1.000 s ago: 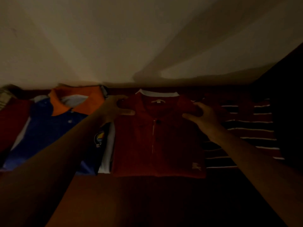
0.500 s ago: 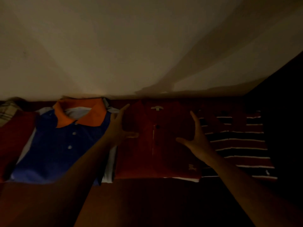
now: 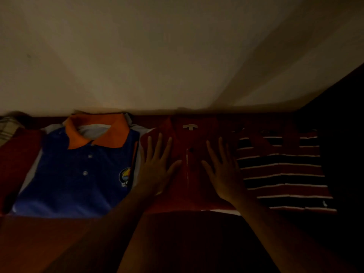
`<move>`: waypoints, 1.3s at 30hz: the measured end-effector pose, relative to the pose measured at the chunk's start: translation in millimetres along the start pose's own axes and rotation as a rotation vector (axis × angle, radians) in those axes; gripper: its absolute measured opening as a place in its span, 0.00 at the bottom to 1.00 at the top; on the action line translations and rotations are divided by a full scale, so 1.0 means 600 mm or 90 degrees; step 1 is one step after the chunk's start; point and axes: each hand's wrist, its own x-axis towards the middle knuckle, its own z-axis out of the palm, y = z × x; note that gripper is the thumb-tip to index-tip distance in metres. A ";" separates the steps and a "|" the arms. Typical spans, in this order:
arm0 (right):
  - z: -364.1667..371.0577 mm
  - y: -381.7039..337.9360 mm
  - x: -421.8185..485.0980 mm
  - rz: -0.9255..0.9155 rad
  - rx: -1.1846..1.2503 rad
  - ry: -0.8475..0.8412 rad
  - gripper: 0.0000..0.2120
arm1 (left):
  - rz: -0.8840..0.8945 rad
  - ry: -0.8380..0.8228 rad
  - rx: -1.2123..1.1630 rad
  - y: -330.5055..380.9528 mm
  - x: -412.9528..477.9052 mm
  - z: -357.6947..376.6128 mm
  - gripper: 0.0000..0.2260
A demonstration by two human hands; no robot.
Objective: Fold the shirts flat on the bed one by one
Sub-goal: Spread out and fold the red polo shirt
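– What is the place like?

– Dim. A bed with a reddish cover runs along a plain beige wall, and folded shirts lie in a row at the foot of that wall. The far right falls into a dark corner where nothing can be made out.

– Which shirts?

– From the left: a plaid cloth at the edge of view, a red shirt, a blue polo with an orange collar, the red polo in the middle, and a striped shirt.

– How tight is the row?

– Tight. The red polo's sides touch the blue polo and the striped shirt; whether it overlaps them I cannot tell. Its collar end nearly meets the wall. Its near hem lies straight, and a pale strip shows under that hem on the right. The only cover showing lies on the near side, where both forearms cross it.

– And the hands?

– The left hand lies palm down on the polo's left half, the right hand on its right half, one on each side of the placket. The fingers are straight and spread wide, pointing toward the wall, pressing flat and holding nothing.
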 end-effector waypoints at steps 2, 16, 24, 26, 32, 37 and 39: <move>0.013 0.002 -0.001 0.011 -0.026 0.017 0.31 | -0.008 0.009 -0.013 -0.001 0.006 0.009 0.36; -0.287 -0.124 0.016 0.057 -0.100 -0.184 0.20 | -0.039 -0.120 0.134 0.079 0.030 -0.303 0.19; -0.555 -0.323 -0.027 -0.058 -0.182 -0.034 0.15 | -0.118 0.022 0.246 0.103 -0.064 -0.584 0.19; -0.607 -0.376 -0.052 -0.093 -0.207 -0.022 0.14 | -0.146 0.029 0.240 0.107 -0.109 -0.643 0.19; -0.689 -0.531 -0.128 -0.209 -0.256 -0.027 0.19 | -0.248 0.061 0.216 0.086 -0.271 -0.803 0.20; -0.709 -0.697 -0.200 -0.348 -0.276 -0.016 0.19 | -0.391 0.105 0.167 0.019 -0.464 -0.919 0.20; -0.702 -0.773 -0.239 -0.408 -0.288 -0.030 0.18 | -0.457 0.135 0.144 -0.013 -0.560 -0.948 0.21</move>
